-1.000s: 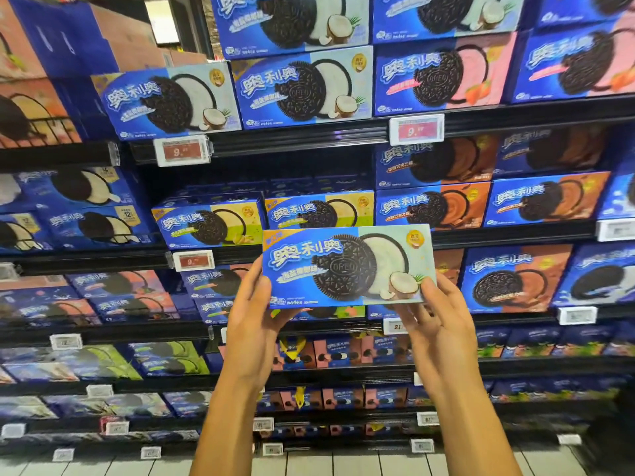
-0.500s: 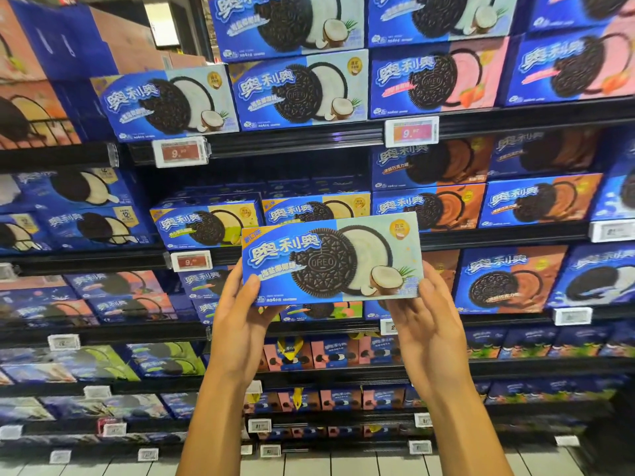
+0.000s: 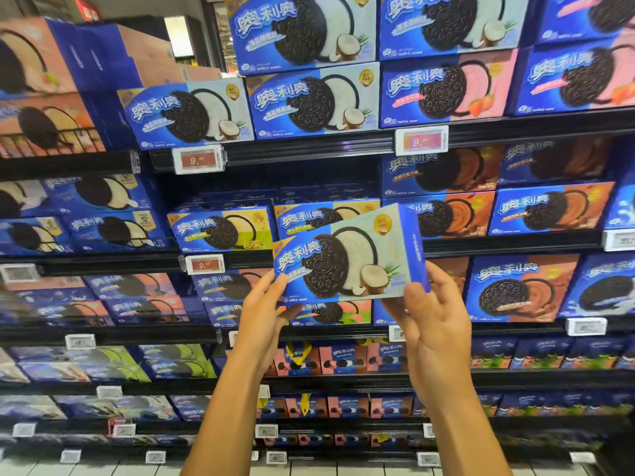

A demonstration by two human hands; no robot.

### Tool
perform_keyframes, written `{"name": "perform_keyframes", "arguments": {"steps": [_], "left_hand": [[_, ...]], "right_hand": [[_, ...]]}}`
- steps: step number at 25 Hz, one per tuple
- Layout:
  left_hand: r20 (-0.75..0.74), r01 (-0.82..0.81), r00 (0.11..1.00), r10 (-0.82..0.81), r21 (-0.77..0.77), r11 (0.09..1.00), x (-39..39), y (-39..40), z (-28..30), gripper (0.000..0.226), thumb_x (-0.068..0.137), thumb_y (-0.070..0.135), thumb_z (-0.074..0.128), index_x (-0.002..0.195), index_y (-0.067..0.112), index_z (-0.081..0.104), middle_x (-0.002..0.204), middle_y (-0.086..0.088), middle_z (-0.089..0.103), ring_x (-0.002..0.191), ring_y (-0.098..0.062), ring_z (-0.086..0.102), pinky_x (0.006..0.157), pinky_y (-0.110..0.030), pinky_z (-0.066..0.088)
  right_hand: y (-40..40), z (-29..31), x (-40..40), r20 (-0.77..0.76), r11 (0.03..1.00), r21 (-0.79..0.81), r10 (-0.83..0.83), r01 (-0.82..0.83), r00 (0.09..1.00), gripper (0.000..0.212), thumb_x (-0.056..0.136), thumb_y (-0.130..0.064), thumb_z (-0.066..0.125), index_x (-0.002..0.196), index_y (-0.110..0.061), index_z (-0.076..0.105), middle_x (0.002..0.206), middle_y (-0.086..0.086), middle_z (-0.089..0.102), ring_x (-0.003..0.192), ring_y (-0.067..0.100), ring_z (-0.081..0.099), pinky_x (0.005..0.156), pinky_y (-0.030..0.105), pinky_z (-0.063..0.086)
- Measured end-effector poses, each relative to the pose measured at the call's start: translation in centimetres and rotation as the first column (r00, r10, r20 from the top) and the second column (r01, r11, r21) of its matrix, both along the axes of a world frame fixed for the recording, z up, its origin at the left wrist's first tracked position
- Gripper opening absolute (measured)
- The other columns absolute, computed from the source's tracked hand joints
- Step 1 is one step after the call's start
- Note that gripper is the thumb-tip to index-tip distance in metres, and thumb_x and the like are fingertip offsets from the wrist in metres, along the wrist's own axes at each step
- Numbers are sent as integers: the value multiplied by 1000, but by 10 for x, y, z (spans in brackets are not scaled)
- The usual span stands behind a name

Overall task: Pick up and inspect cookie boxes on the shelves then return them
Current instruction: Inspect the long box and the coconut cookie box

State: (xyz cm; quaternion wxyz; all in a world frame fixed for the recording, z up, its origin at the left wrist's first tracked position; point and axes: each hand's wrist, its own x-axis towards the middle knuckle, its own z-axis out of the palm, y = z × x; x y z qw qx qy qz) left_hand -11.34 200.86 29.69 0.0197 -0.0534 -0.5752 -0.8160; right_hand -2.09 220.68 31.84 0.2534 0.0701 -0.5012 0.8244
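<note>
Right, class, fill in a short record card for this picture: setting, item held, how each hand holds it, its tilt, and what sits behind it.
setting: shop shelves stocked with cookie boxes
item held: coconut cookie box, blue, front facing the camera
left hand: grips the box's lower left corner
right hand: holds the lower right corner, thumb on the front
tilt: right end raised, right side panel showing
behind it: yellow-green cookie boxes on the shelf
price tag: red, on the shelf edge left of the box
</note>
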Motion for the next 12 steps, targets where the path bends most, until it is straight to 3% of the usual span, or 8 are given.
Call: {"name": "perform_keyframes", "arguments": {"steps": [2, 5, 9, 12], "left_hand": [[57, 60, 996, -62, 39, 997, -8, 6, 0, 22, 101, 25, 49, 109, 15, 67, 112, -9, 72, 98, -22, 69, 84, -43, 59], [145, 121, 980, -135, 99, 988, -16, 16, -1, 28, 103, 23, 44, 118, 5, 62, 118, -20, 66, 102, -30, 65, 91, -53, 55], [178, 139, 970, -165, 150, 979, -18, 23, 4, 36, 105, 20, 43, 134, 1, 52, 117, -20, 63, 95, -28, 63, 71, -41, 56], [156, 138, 974, -162, 154, 978, -15, 26, 7, 38, 101, 24, 50, 134, 5, 55, 116, -17, 63, 93, -26, 64, 81, -47, 53]], "right_hand": [[-12, 5, 3, -45, 991, 133, 3, 3, 999, 66, 66, -65, 81, 122, -40, 59, 121, -2, 71, 110, 15, 69, 84, 21, 55], [-30, 11, 4, -135, 961, 274, 67, -28, 989, 52, 79, -59, 74, 127, -44, 58, 130, -9, 65, 119, 12, 63, 90, 22, 54], [-43, 11, 3, -176, 929, 370, 91, -19, 980, 46, 90, -40, 69, 134, -40, 54, 139, -8, 60, 131, 18, 55, 103, 42, 50], [-45, 11, 3, -169, 923, 385, 89, -17, 982, 49, 88, -44, 70, 134, -42, 55, 140, -9, 59, 132, 18, 54, 104, 44, 50]]}}
